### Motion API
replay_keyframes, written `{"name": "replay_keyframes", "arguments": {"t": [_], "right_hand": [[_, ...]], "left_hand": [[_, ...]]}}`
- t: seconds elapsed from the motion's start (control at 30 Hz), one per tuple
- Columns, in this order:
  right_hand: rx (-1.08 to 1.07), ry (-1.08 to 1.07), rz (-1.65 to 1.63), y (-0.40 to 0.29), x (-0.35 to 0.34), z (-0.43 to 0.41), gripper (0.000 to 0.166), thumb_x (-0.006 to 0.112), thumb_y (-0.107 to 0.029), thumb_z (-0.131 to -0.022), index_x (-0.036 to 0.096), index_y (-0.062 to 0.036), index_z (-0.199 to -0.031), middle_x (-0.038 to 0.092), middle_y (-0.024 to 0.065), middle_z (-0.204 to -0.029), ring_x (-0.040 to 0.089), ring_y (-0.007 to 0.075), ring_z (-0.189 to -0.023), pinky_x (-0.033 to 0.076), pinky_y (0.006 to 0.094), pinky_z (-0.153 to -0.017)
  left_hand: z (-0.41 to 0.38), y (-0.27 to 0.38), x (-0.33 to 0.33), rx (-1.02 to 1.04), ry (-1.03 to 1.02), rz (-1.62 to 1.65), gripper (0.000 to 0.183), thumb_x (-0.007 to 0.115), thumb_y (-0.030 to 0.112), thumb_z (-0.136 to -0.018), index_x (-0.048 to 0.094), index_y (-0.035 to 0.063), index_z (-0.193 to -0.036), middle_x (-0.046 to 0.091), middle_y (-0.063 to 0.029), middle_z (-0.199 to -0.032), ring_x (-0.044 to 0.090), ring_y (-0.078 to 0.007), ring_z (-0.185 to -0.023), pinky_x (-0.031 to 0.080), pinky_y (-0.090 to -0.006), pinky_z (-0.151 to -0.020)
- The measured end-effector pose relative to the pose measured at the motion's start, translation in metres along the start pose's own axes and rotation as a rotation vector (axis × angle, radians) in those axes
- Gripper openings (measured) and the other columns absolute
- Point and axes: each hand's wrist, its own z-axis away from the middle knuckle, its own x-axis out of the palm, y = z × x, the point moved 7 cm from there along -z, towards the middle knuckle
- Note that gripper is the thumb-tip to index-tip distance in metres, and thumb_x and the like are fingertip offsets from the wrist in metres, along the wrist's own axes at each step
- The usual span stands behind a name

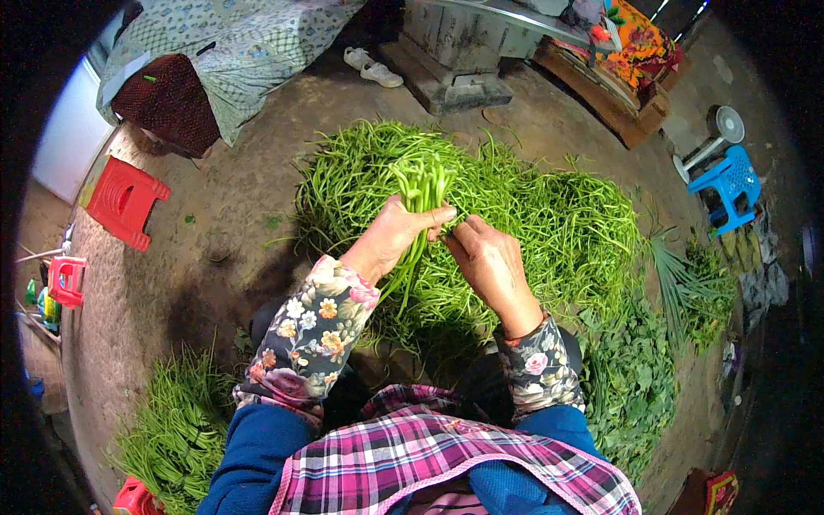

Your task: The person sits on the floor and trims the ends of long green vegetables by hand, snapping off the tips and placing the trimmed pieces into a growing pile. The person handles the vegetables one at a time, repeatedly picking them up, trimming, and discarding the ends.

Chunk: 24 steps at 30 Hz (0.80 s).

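A bundle of green stems (421, 180) stands upright in my left hand (393, 235), its cut ends at the top and its lower part trailing below the fist. My right hand (483, 257) is just to the right of the bundle, thumb and fingertips pinched together near my left fingertips; whether something thin is between them cannot be made out. Under both hands spreads a big heap of loose green stems (560, 232) on the floor. Bundled green stems (187, 431) lie at the lower left. Leafy greens (631, 380) are piled to the right of my right forearm.
A red plastic stool (125, 199) stands at the left, a blue plastic stool (730, 187) at the right. White shoes (381, 74) lie by a stone pedestal (450, 84). Long green leaves (673, 277) lie right of the heap. A patterned cloth (277, 45) hangs at the upper left.
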Motion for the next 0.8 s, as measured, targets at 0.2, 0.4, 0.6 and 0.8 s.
{"name": "replay_keyframes", "arguments": {"t": [0.2, 0.4, 0.6, 0.8], "right_hand": [[-0.001, -0.046, -0.157, 0.002, 0.007, 0.010, 0.019, 0.064, -0.018, -0.087, 0.055, -0.0031, -0.079, 0.055, 0.0142, -0.076, 0.058, 0.0373, -0.069, 0.046, 0.0463, -0.060], [-0.120, -0.049, -0.111, 0.006, 0.024, 0.019, 0.015, 0.064, -0.016, -0.085, 0.058, -0.0041, -0.078, 0.056, 0.0129, -0.078, 0.058, 0.0326, -0.079, 0.045, 0.0435, -0.067], [-0.023, -0.007, -0.278, 0.050, 0.041, 0.024, 0.020, 0.062, -0.022, -0.089, 0.066, -0.0026, -0.093, 0.064, 0.0129, -0.090, 0.062, 0.0343, -0.081, 0.050, 0.0420, -0.072], [0.337, -0.307, -0.012, 0.158, 0.130, 0.056, 0.027, 0.058, -0.031, -0.088, 0.068, -0.0063, -0.091, 0.068, 0.0174, -0.089, 0.065, 0.0383, -0.083, 0.052, 0.0470, -0.073]], "left_hand": [[-0.003, 0.013, -0.020, 0.081, 0.072, 0.174, 0.018, 0.065, 0.013, -0.091, 0.062, 0.0051, -0.107, 0.068, -0.0098, -0.100, 0.066, -0.0179, -0.091, 0.054, -0.0320, -0.078], [-0.002, 0.021, -0.011, 0.067, 0.010, 0.284, 0.022, 0.058, 0.021, -0.096, 0.060, 0.0009, -0.089, 0.063, -0.0091, -0.080, 0.065, -0.0217, -0.076, 0.056, -0.0393, -0.080], [0.004, 0.055, -0.058, 0.324, 0.328, 0.118, 0.014, 0.064, 0.016, -0.092, 0.059, 0.0036, -0.087, 0.052, -0.0004, -0.069, 0.052, -0.0130, -0.060, 0.053, -0.0339, -0.072], [0.024, 0.084, -0.109, 0.571, 0.540, 0.248, 0.011, 0.066, 0.010, -0.090, 0.057, 0.0043, -0.086, 0.048, 0.0019, -0.066, 0.047, -0.0108, -0.059, 0.051, -0.0344, -0.073]]}}
